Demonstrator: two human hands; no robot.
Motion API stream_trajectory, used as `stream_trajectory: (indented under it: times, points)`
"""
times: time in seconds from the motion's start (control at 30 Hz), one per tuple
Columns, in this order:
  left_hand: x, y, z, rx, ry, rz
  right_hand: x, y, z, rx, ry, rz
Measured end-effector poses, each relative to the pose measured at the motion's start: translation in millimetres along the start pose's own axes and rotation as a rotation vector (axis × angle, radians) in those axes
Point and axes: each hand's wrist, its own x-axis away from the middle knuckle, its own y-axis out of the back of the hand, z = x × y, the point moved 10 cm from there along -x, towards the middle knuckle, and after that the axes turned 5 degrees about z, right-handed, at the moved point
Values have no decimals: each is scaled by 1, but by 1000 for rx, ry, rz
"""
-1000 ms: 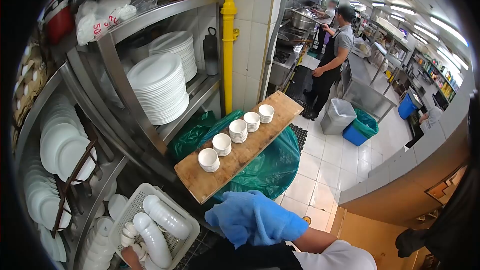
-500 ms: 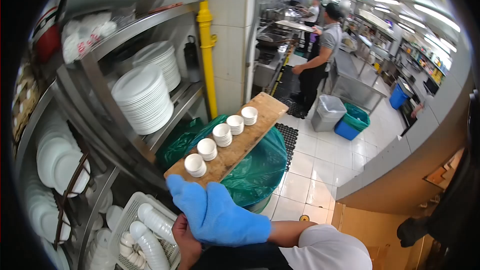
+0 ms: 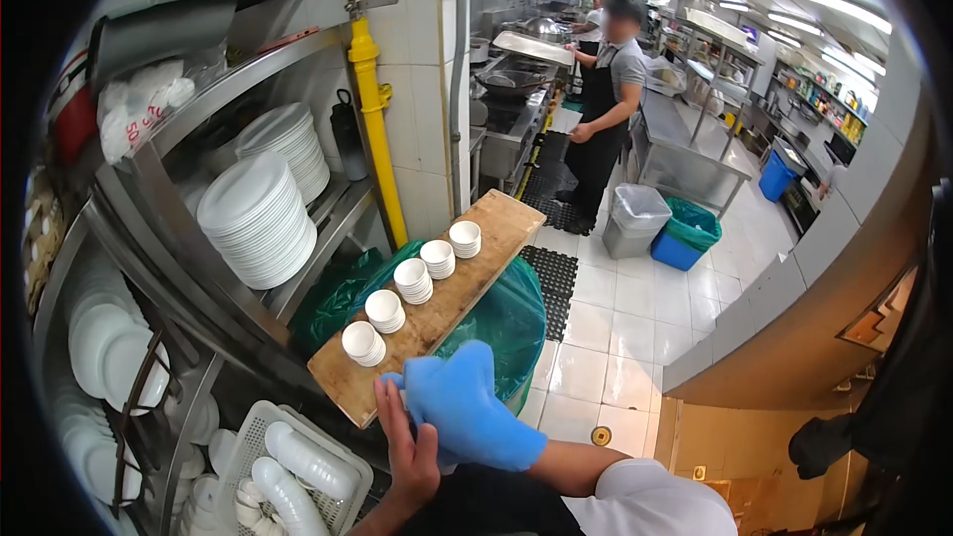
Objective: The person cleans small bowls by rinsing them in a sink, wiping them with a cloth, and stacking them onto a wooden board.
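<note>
A blue fuzzy cloth (image 3: pixel 462 412) covers my right hand (image 3: pixel 496 432), so its fingers are hidden. My bare left hand (image 3: pixel 410 452) is beside it, fingers stretched out and fingertips at the cloth's left edge. Just beyond both hands, a worn wooden board (image 3: pixel 452 313) lies across a round bin with a green liner (image 3: pixel 508 313). Several short stacks of small white bowls stand in a row along the board. The nearest stack (image 3: pixel 364 345) is close to my left fingertips, and the farthest stack (image 3: pixel 465 240) is near the board's far end.
Metal shelving on the left holds plate stacks (image 3: pixel 260 223). Below is a white basket (image 3: pixel 357 476) of stacked white dishes. A yellow pipe (image 3: pixel 369 99) runs down the wall. A person (image 3: pixel 606 89) in an apron stands by the stoves, near a grey bin (image 3: pixel 635 218) and blue bin (image 3: pixel 680 248).
My left hand has moved up and its fingers have straightened. The cloth-covered right hand has shifted slightly right, away from the board's near end. The person in the background has turned.
</note>
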Motion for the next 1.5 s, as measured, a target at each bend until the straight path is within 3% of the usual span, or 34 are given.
stream_trajectory:
  times: [0.07,0.17,0.3,0.4,0.47,0.53,0.6,0.67,0.73,0.77,0.8,0.87,0.93,1.0,1.03,1.1,1.13,1.27,1.37,1.5]
  points:
    - [-9,7,3,87,18,-88,16,12,46,301,338,-169]
    - [-20,5,15,803,185,-74,21,15,60,452,404,-66]
    - [3,-8,60,1067,350,-65,28,41,47,296,490,-246]
    - [18,-15,70,958,535,-91,26,7,4,352,304,-170]
    - [30,-20,77,893,571,-86,15,-30,-26,105,146,138]
    - [41,-25,78,913,562,-108,14,-12,-17,-8,200,76]
    - [22,-5,76,923,472,-118,11,8,8,76,344,49]
    - [21,26,87,427,570,-123,10,21,-41,-419,-106,-69]
    - [-5,73,88,373,491,-306,17,12,-73,-898,-516,-114]
    - [-15,101,93,164,398,-358,17,12,-80,-932,-545,-149]
    - [-30,124,84,24,267,-462,22,13,-85,-892,-542,-163]
    - [-54,142,85,-76,124,-477,24,19,-93,-794,-521,-181]
    - [-65,138,109,-117,191,-462,24,23,-97,-688,-507,-188]
    - [-81,112,106,-465,-69,-334,25,23,-96,-574,-489,-159]
    - [-86,98,120,-520,-65,-258,26,25,-96,-579,-477,-178]
    - [-91,69,141,-668,-20,-101,21,35,-74,-114,-254,-116]
    - [-91,65,148,-597,-8,-120,17,46,-73,-109,-225,-186]
    - [-84,56,158,-527,-8,-111,26,4,-96,-660,-421,76]
    - [-81,58,154,-607,-15,-68,27,-11,-108,-518,-417,172]
    - [-80,63,152,-610,14,-76,24,-11,-113,-465,-382,96]
